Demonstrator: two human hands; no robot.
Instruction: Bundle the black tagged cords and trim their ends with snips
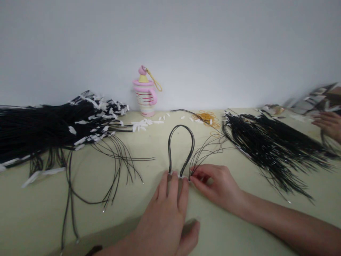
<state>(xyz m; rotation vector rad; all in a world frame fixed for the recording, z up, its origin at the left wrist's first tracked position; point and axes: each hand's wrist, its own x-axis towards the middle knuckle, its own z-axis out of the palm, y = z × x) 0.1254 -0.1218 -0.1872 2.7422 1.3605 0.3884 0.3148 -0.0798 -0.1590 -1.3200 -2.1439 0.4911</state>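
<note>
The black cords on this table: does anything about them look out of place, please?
Yes: white tags lie scattered near the pink cup-shaped ornament, apart from the left cord bundle, whose stray strands sprawl loose.

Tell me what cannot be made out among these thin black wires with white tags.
Head view:
Ends of the thin black wire loop: hidden under the left hand and right hand.
Black wire bundle with white tags: cut off by the left edge.
Papers at far right: blurred, cut off by the right edge.
Co-worker's hand: cut off by the right edge.
</note>
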